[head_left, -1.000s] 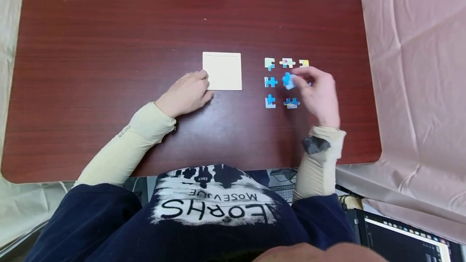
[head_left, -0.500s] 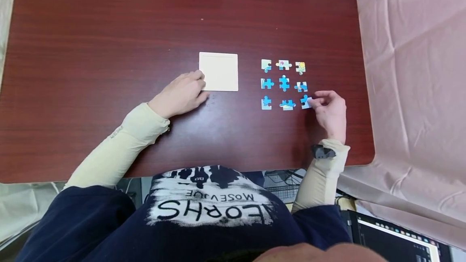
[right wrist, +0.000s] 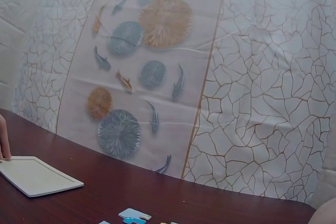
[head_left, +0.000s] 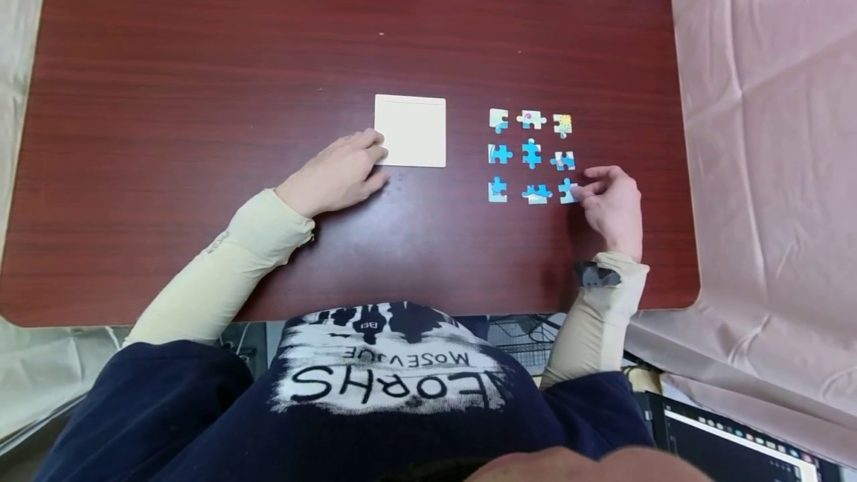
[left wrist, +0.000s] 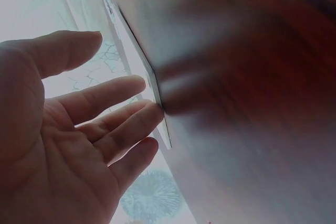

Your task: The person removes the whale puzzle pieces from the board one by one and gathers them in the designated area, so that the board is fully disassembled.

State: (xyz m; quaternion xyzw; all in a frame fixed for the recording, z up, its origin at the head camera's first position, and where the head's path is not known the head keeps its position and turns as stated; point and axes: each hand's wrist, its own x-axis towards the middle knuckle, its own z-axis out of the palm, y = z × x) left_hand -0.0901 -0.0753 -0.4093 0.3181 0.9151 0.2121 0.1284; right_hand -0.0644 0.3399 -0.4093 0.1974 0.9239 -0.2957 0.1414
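Note:
A pale square board with a thin raised rim lies flat on the table. The left hand touches its left edge; the left wrist view shows that hand's fingers loosely extended against the board's edge. To the board's right, several jigsaw puzzle pieces sit apart in three rows, mostly blue, with a blue cross-like piece in the middle and a yellow patterned piece at upper right. At the lower right corner, the right hand pinches a blue and white puzzle piece, partly covered by the fingertips.
The dark red wooden table has rounded corners. A pink cloth hangs along its right side, and a patterned curtain stands behind it. At lower right, below table level, is a laptop.
The right hand has left the blue middle piece, which now lies flat in the grid, and moved toward the person to the lower right corner piece. The left hand stays at the board.

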